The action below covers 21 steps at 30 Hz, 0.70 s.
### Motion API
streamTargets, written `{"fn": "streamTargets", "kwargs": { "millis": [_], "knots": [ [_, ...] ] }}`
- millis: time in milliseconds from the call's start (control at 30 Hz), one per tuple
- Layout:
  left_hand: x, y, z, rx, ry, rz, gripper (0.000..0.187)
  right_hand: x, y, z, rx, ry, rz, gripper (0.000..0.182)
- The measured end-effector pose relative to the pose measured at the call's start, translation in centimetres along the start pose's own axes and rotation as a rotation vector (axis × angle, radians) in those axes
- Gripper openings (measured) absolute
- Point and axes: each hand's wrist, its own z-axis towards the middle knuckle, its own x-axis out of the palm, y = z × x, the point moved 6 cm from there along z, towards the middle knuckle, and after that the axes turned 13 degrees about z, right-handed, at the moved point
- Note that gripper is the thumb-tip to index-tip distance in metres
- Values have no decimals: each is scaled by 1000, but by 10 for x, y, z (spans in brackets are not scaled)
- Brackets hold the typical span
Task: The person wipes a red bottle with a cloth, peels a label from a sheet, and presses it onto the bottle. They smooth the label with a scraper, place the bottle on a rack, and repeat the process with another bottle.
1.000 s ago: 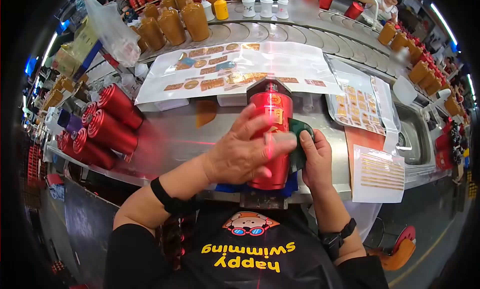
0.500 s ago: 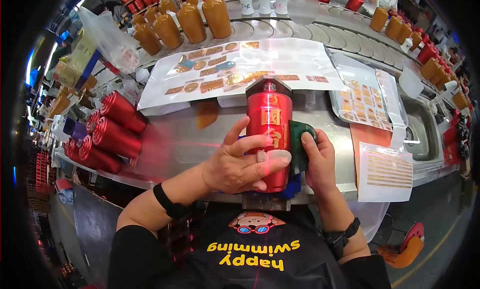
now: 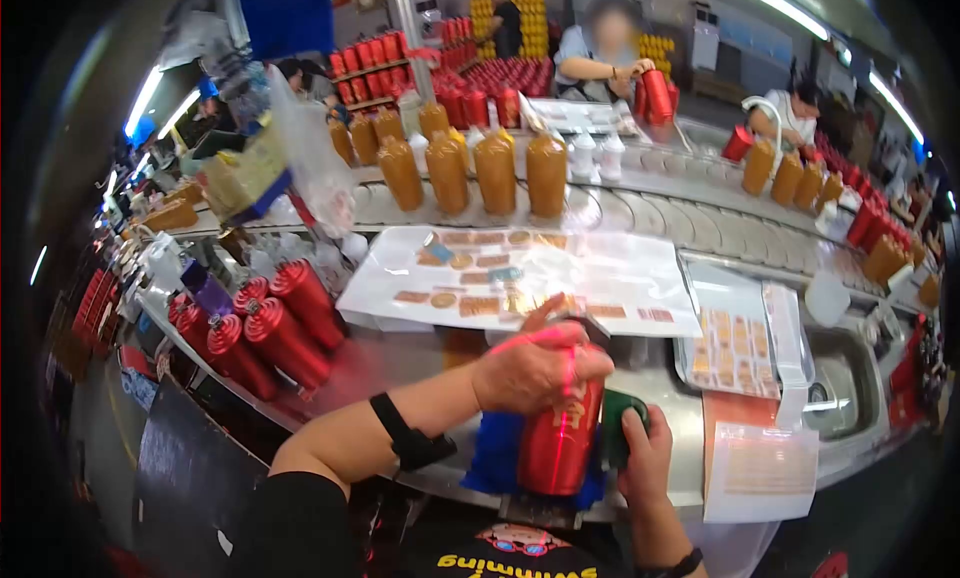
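Observation:
A red bottle (image 3: pixel 558 443) with gold characters lies in a holder over a blue cloth (image 3: pixel 497 453), a thin red laser line running along it. My left hand (image 3: pixel 540 366) is over the bottle's upper part, fingers bent and blurred; whether it grips the bottle or something small is unclear. My right hand (image 3: pixel 645 448) pinches a dark green pad (image 3: pixel 622 426) beside the bottle's right side. Behind the bottle, a white sheet (image 3: pixel 385 290) carries gold labels.
Red bottles (image 3: pixel 283 343) lie stacked at left. Brown bottles (image 3: pixel 495 173) stand on the conveyor (image 3: pixel 680 218). At right are a label tray (image 3: pixel 735 350), a paper sheet (image 3: pixel 762 473) and a sink (image 3: pixel 840 378). Across the conveyor, a person (image 3: pixel 600 63) handles a red bottle.
The view has tilted up, showing more of the room. My left hand has moved from the bottle's middle to its upper part. My right hand still holds the green pad.

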Motion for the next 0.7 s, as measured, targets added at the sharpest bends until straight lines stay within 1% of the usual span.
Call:
{"fn": "streamTargets", "kwargs": {
  "millis": [67,100,133,167,200,267,300,333,367,400,433,467,500,533,567,600,633,667,700],
  "knots": [
    [-2,-8,-4,3,-11,-20,36,-5,19,1,-148,65,-205,17],
    [-3,-16,-9,17,-12,-9,40,-2,30,1,-224,86,-308,18],
    [-6,-23,-16,29,-51,-17,43,10,43,-1,-265,120,-310,19],
    [-8,-31,-25,41,-89,-30,47,18,49,4,-289,190,-417,19],
    [-8,-36,-34,11,-43,-23,53,24,56,9,-312,254,-527,19],
    [-16,-46,-48,-80,-27,-80,54,48,73,14,-377,388,-779,20],
    [-19,-51,-57,-130,-17,-110,54,60,81,16,-418,431,-821,21],
    [-22,-56,-68,-143,-20,-113,59,73,86,18,-459,475,-861,21],
    [-24,-60,-75,-226,-19,-141,63,84,88,19,-498,518,-899,22],
    [-26,-67,-83,-310,-17,-172,67,96,91,17,-648,534,-958,22],
    [-24,-73,-90,-394,-16,-202,72,108,88,8,-777,660,-1053,22],
    [-21,-79,-95,-468,-38,-186,90,119,86,-5,-908,787,-1146,21],
    [-15,-76,-98,-520,-42,-159,93,131,83,-19,-1039,916,-1237,21],
    [-4,-76,-104,-578,-42,-143,96,140,79,-28,-867,1005,-1212,20],
    [4,-83,-110,-643,-34,-141,99,137,71,-21,-678,1123,-1128,20],
    [1,-85,-106,-603,20,-106,103,131,63,-9,-471,1219,-1030,21],
    [1,-85,-105,-593,77,-103,103,128,64,10,-383,1169,-1088,23],
    [-1,-87,-101,-601,109,-96,102,125,62,34,-461,969,-1057,23],
    [-4,-87,-97,-594,98,-76,102,122,67,49,-354,735,-962,23]
  ]
}}
